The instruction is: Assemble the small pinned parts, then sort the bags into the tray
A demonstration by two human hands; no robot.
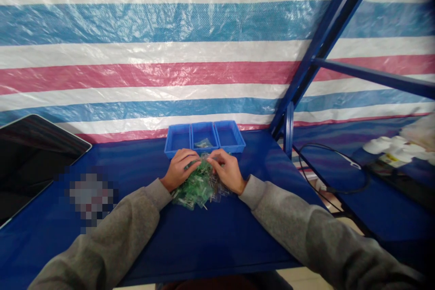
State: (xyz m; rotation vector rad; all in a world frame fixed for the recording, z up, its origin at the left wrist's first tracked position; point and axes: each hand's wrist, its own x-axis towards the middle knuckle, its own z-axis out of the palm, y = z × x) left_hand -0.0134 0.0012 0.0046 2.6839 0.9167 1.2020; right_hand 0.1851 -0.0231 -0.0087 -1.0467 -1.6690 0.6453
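Some packets lie in the blue tray, middle compartment; most, apparently left to do, form a pile before it. Left hand, right hand: curled at pile's tray-side edge; grip cannot be told.

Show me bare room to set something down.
Bare patches on the blue table: along its near edge, in front of the plastic packets; between the row of blue bins and the blue metal frame; and between the bins and the black screen. Crowded: the middle, where the left hand and right hand are at the packets, by the bins.
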